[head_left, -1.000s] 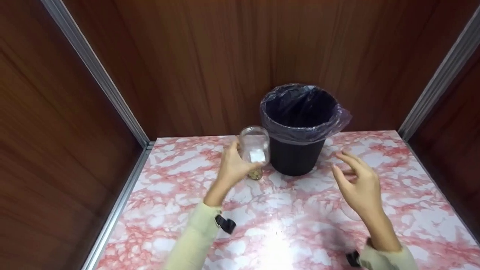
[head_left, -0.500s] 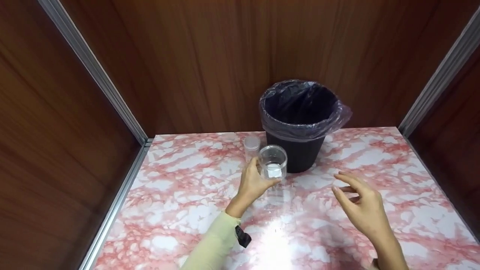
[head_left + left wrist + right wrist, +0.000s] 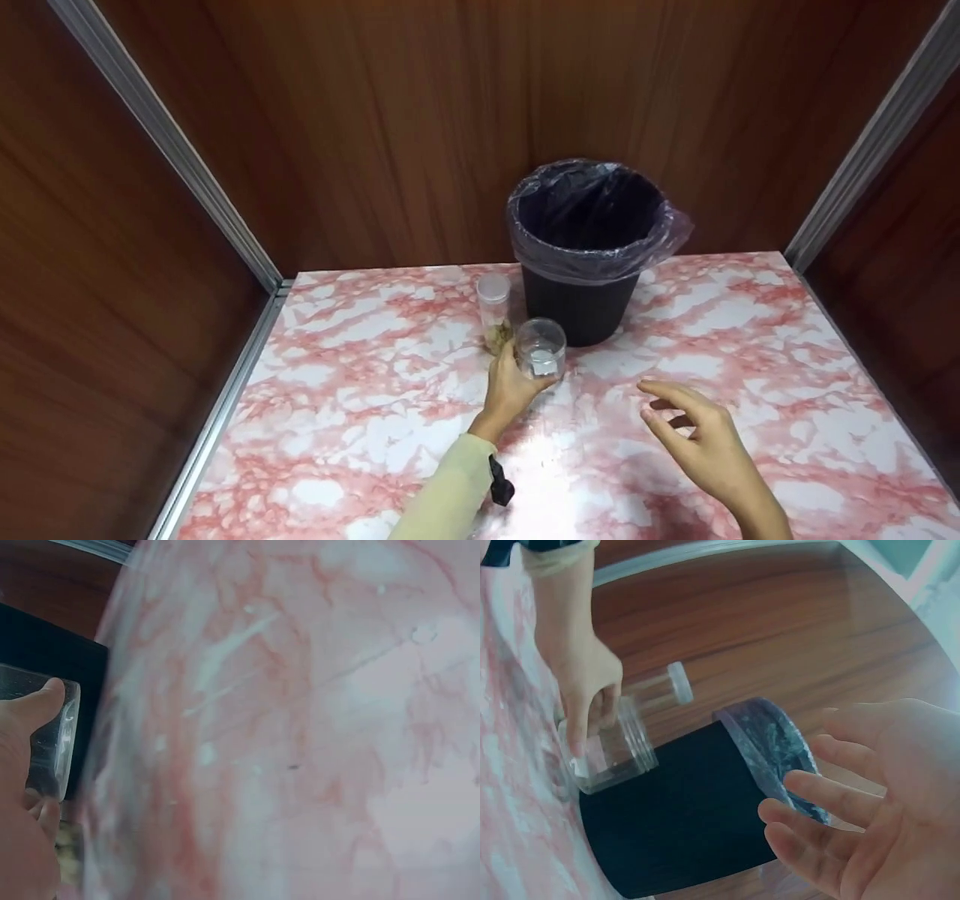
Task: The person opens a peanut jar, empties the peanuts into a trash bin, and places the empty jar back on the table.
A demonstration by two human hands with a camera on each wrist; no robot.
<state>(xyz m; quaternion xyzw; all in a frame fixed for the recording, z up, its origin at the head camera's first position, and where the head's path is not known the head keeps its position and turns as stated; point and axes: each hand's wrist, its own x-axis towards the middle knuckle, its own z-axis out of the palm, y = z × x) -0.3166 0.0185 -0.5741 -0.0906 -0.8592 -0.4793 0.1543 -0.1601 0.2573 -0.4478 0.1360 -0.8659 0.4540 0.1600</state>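
A wide, clear jar [image 3: 541,346] stands upright near the middle of the marbled table [image 3: 337,390], with no lid showing; whether its base touches the surface or sits just above, I cannot tell. The step in hand looks like steadying this jar. Doing it well probably calls for a level base, even, light pressure on slick walls, and knuckles clear of the tall, slim container [image 3: 494,315] just beside it at eleven o'clock, which has a whitish cap and yellowish contents and could topple if nudged.

The left hand [image 3: 510,386] comes in from seven o'clock and grips the jar from the side, thumb along the near wall and fingers curved round the far one, the gap between them filled by the jar. Its forearm, in a pale sleeve [image 3: 446,487] with a black strap, reaches forward.

At four o'clock, well apart from the jar, the right hand [image 3: 694,435] hangs above the table, fingers loosely bent, thumb apart, holding nothing.

At one o'clock, near the jar, stands a black bin [image 3: 577,311] with a purplish liner [image 3: 577,262].
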